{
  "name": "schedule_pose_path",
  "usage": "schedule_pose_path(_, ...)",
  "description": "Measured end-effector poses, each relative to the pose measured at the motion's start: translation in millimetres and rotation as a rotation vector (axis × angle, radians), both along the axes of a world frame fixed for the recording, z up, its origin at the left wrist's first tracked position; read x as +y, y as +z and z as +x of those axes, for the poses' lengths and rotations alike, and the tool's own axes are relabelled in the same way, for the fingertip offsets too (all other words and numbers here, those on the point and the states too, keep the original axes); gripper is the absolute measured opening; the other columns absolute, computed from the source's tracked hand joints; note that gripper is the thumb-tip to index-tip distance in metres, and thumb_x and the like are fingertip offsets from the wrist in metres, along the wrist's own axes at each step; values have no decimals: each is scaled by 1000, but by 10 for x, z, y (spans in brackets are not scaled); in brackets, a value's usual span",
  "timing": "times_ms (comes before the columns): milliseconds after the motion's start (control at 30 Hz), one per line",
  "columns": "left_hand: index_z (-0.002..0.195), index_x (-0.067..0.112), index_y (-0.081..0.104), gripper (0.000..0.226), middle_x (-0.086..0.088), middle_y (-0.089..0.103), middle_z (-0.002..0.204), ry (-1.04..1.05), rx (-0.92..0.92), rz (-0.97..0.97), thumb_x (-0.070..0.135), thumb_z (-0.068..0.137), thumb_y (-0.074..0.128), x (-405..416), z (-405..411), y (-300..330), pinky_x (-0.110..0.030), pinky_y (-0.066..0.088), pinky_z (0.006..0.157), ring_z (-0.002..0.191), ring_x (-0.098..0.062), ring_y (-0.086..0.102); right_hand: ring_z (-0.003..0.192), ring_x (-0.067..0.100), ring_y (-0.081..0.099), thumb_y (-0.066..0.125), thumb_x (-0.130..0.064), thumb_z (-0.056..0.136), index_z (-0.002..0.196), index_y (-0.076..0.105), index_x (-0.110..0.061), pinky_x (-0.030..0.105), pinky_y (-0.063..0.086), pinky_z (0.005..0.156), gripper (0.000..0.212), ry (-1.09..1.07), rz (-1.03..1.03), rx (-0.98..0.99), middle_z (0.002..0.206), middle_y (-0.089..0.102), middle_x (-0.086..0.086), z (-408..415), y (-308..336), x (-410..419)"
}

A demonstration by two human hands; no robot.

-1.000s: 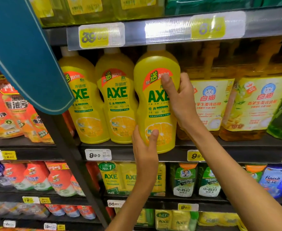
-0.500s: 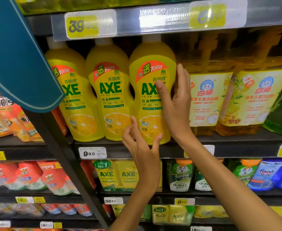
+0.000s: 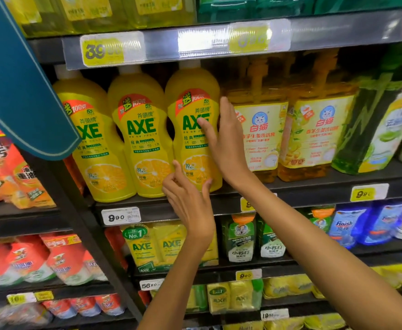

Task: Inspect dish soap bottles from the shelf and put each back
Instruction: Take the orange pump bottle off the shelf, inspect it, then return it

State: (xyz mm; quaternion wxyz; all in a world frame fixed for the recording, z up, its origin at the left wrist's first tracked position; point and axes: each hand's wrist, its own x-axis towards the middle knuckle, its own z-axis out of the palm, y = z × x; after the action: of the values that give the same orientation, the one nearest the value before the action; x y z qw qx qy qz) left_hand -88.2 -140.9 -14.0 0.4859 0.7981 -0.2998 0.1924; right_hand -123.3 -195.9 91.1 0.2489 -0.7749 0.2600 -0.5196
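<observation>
Yellow AXE bottle [image 3: 195, 129], rightmost of three in a row, stands upright on the shelf [image 3: 290, 191] at frame centre, its cap tucked behind the price rail [image 3: 161, 47] above. Beside it to the left: middle AXE bottle [image 3: 142, 139], touching or nearly so, then left AXE bottle [image 3: 95, 148], partly cut off by a teal sign [image 3: 16, 91] in the upper left of frame.

Right hand [image 3: 226, 144] sits against the rightmost bottle's right side; thumb lies across the label over the "E", fingers together and extended upward between this bottle and the amber pump bottle [image 3: 259, 129] just right of it. Loose contact, not a closed grasp.

Left hand [image 3: 190, 201] is below, at the bottle's base. Fingers spread; thumb touches the lower front of the bottle, index points up toward the gap between the middle and rightmost bottles. Not wrapped around anything.

White price tag [image 3: 121, 216] reading 9.90 on the shelf edge, lower left of the hands. Second amber pump bottle [image 3: 319, 134] further right.
</observation>
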Motion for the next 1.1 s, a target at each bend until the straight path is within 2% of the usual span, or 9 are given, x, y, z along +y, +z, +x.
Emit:
schedule_pose_path(167,140,-2,36,89,-23,47,116,9,-10,18,33,70,80,56,8,43,-40,48,78,103,-35,46,123,30,47,55,-23,97,137,39,1,29,34,91,49,-91,-115,176,136,48,17,-146,192,28)
schedule_pose_path(367,145,2,27,88,-21,42,123,-15,12,41,27,77,77,87,-64,45,-39,39,93,110,-33,43,114,23,54,53,-12,96,125,56,-2,23,38,87,31,-263,-307,-36,126,57,13,-627,328,-52)
schedule_pose_path(467,141,3,35,68,-20,43,121,-111,-79,-40,8,82,70,130,-213,42,-41,41,94,110,-32,46,121,31,43,51,-35,97,123,51,-1,30,32,96,43,-426,-308,275,124,52,17,-842,312,-407)
schedule_pose_path(533,136,3,41,54,-17,45,124,-233,-135,-104,5,86,63,104,-330,66,-38,42,96,114,-29,48,110,33,46,46,-59,92,109,52,-1,38,29,96,61,-496,-362,502,112,55,19,-905,315,-614)
schedule_pose_path(633,139,6,36,54,-10,42,135,-375,-100,-113,12,91,59,-71,-440,180,-30,35,106,126,-20,40,73,28,50,35,-87,70,66,41,-10,39,29,75,77,-497,-390,596,71,54,11,-898,414,-754)
schedule_pose_path(767,146,7,25,64,-10,35,145,-409,-69,-82,17,93,58,-305,-492,243,-34,31,111,135,-21,34,43,14,24,26,-95,54,50,26,-19,30,18,53,77,-445,-425,568,45,25,-5,-908,511,-829)
schedule_pose_path(867,150,10,11,75,-8,18,157,-377,-102,-10,23,93,58,-409,-568,181,-28,14,117,143,-18,15,46,18,29,47,-90,61,52,23,-19,32,20,55,75,-403,-453,535,47,24,-4,-939,472,-940)
schedule_pose_path(967,151,18,2,86,2,7,159,-431,53,-34,30,91,61,-474,-639,137,-19,6,114,145,-8,5,60,24,39,56,-82,66,57,24,-17,35,21,61,73,-353,-426,461,55,36,-1,-992,444,-1041)
schedule_pose_path(1100,151,29,10,82,7,18,157,-576,355,-143,23,89,64,-457,-625,96,-33,23,117,143,-7,20,71,26,45,59,-79,67,72,37,-12,34,24,67,70,-260,-408,322,72,43,6,-1068,416,-1104)
